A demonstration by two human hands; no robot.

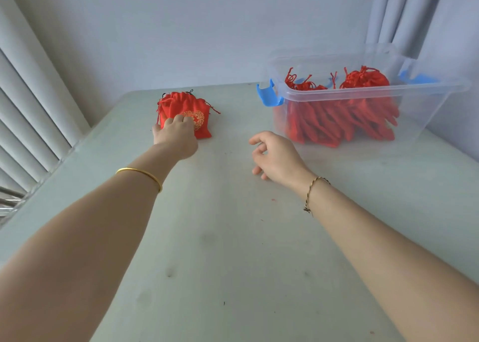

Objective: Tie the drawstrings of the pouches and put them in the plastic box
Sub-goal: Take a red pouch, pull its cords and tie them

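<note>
A pale worktop [220, 238] seen from above; the left hand [176, 134] reaches far forward, fingers resting on a small pile of red pouches [186, 108] with a gold emblem, though whether it grips one I cannot tell; the right hand [277, 155] hovers near the middle, loosely curled and holding nothing; to its right stands a clear plastic box [363, 124] with blue latches, already full of red pouches.

A small heap of red satin pouches [185, 108], the top one showing a gold embroidered emblem, is lying well left of the clear plastic box [363, 100]. The blue-latched box is sitting open, holding many more red pouches [344, 119] with bunched drawstrings.
</note>
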